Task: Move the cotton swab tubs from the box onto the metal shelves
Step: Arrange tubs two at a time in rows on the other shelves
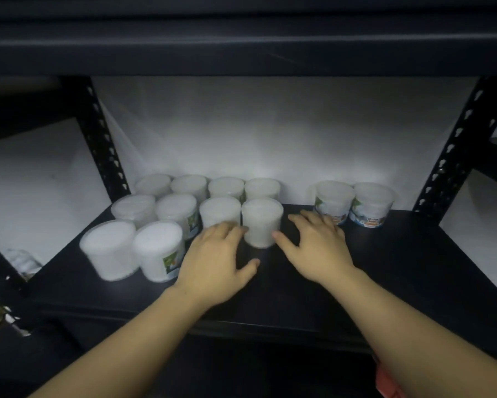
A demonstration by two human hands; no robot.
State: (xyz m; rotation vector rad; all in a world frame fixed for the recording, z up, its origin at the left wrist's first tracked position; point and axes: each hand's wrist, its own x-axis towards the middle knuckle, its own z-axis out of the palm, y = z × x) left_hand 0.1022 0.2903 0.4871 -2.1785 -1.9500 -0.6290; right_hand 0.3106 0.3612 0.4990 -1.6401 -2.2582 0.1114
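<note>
Twelve round clear plastic tubs point(262, 222) packed with white cotton swabs stand upright on the matte black metal shelf point(385, 268): ten clustered left, two labelled ones right. Left hand point(217, 261) and right hand point(317, 247) spread wide, flanking the front-centre tub, holding nothing.

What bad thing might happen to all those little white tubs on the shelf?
The left hand and right hand sit on either side of the front middle tub; a careless push might topple it into the packed tubs behind. The two front-left tubs stand nearest the shelf edge and left arm, so a bump might knock them off.
</note>
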